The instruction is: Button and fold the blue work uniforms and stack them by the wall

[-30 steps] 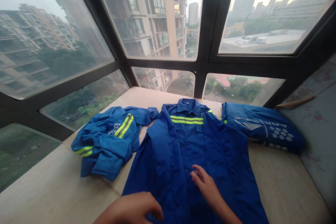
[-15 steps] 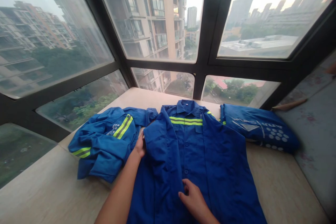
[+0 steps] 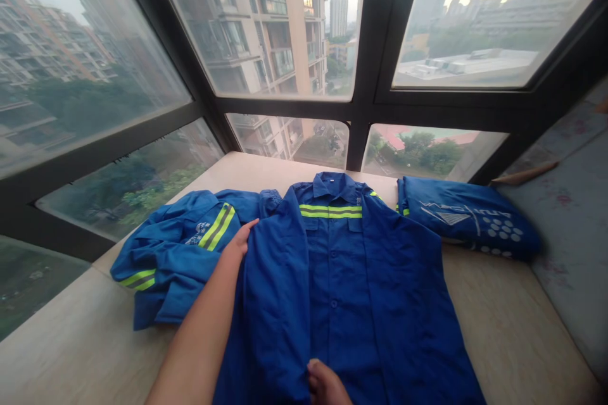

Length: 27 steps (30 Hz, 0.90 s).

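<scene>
A blue work jacket [image 3: 344, 259] lies front side up, its collar toward the window and a yellow-green reflective stripe across the chest. One sleeve is laid lengthwise over the front, on the left. At that sleeve's upper outer edge, my left hand [image 3: 241, 240] grips the cloth, with some fingers hidden by the fabric. My right hand [image 3: 327, 383], low in the picture, pinches the sleeve's inner edge; the lower part of this hand is cut off by the frame.
To the left a second blue jacket [image 3: 173, 266] is heaped loosely. At the right lies a folded blue garment [image 3: 468, 215] with white print. All rest on a pale stone-like ledge [image 3: 503, 316] below dark-framed windows [image 3: 285, 107], beside a patterned wall [image 3: 570, 247].
My right hand has moved down along the sleeve's edge, toward me. My left hand has shifted slightly up and left, and the sleeve lies straighter. The camera view has shifted a little.
</scene>
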Tool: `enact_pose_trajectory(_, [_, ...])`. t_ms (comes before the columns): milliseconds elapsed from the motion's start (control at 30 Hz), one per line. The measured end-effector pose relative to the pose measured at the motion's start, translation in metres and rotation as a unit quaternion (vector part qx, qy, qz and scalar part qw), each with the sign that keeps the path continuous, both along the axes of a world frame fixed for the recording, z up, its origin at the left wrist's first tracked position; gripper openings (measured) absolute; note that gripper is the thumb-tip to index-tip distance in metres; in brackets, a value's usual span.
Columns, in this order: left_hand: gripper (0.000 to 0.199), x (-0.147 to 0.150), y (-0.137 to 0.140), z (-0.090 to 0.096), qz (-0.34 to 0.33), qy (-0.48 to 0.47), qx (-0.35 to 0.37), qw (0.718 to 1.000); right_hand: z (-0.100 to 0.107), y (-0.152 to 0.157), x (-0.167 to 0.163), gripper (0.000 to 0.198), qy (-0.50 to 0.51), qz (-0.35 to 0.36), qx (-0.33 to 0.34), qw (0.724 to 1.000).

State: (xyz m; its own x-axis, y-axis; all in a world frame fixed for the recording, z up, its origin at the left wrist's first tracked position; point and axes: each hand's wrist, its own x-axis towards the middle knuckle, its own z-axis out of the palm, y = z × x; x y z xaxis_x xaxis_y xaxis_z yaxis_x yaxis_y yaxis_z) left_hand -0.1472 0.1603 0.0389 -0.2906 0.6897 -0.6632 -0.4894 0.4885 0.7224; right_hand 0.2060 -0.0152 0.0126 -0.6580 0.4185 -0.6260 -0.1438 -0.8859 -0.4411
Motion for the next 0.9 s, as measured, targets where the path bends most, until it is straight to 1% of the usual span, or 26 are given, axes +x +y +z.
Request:
enact_pose_trajectory(100, [0.033, 0.000, -0.006, -0.011, 0.007, -0.020, -0.013, 1.000, -0.015, -0.015, -0.006, 0.050, 0.001, 0.023, -0.005, 1.000])
enact_pose_trajectory(167, [0.031, 0.000, -0.011, -0.016, 0.012, -0.031, -0.015, 0.999, -0.015, -0.018, -0.009, 0.059, 0.014, 0.037, 0.006, 0.999])
enact_pose_trajectory(200, [0.030, -0.001, -0.013, -0.018, 0.013, -0.035, -0.015, 0.999, -0.013, -0.018, -0.011, 0.059, 0.008, 0.044, 0.010, 0.999])
enact_pose_trajectory(300, [0.029, -0.006, -0.017, -0.019, 0.012, -0.043, -0.016, 0.999, 0.003, -0.020, -0.024, 0.045, -0.063, 0.072, 0.006, 0.995])
enact_pose_trajectory(367, [0.028, -0.010, -0.017, -0.017, 0.005, -0.044, -0.020, 0.999, 0.020, -0.024, -0.036, 0.039, -0.072, 0.076, 0.002, 0.994])
enact_pose_trajectory(433, [0.027, -0.014, -0.015, -0.014, -0.006, -0.043, -0.028, 0.999, 0.035, -0.029, -0.047, 0.040, -0.003, 0.059, -0.006, 0.998])
enact_pose_trajectory(500, [0.026, -0.017, -0.013, -0.013, -0.014, -0.037, -0.038, 0.999, 0.042, -0.037, -0.056, 0.043, 0.083, 0.030, -0.014, 0.996])
enact_pose_trajectory(533, [0.026, -0.018, -0.012, -0.012, -0.017, -0.032, -0.043, 0.998, 0.040, -0.042, -0.059, 0.044, 0.101, 0.022, -0.015, 0.995])
enact_pose_trajectory(567, [0.026, -0.018, -0.012, -0.012, -0.019, -0.027, -0.048, 0.998, 0.035, -0.047, -0.062, 0.043, 0.096, 0.020, -0.012, 0.995])
enact_pose_trajectory(600, [0.026, -0.018, -0.011, -0.012, -0.020, -0.021, -0.053, 0.998, 0.027, -0.052, -0.065, 0.041, 0.070, 0.028, -0.009, 0.997])
enact_pose_trajectory(667, [0.026, -0.016, -0.012, -0.013, -0.022, -0.007, -0.060, 0.998, 0.007, -0.064, -0.068, 0.036, -0.016, 0.069, -0.012, 0.997])
enact_pose_trajectory(733, [0.025, -0.013, -0.014, -0.014, -0.025, 0.011, -0.065, 0.998, -0.014, -0.072, -0.068, 0.033, -0.084, 0.109, -0.014, 0.990])
enact_pose_trajectory(767, [0.025, -0.012, -0.015, -0.015, -0.027, 0.023, -0.065, 0.997, -0.023, -0.075, -0.067, 0.031, -0.102, 0.120, -0.009, 0.987])
enact_pose_trajectory(833, [0.025, -0.010, -0.017, -0.015, -0.033, 0.053, -0.064, 0.996, -0.036, -0.076, -0.060, 0.028, -0.115, 0.140, 0.019, 0.983])
enact_pose_trajectory(900, [0.025, -0.009, -0.018, -0.014, -0.037, 0.096, -0.063, 0.993, -0.044, -0.071, -0.049, 0.022, -0.117, 0.185, 0.067, 0.974])
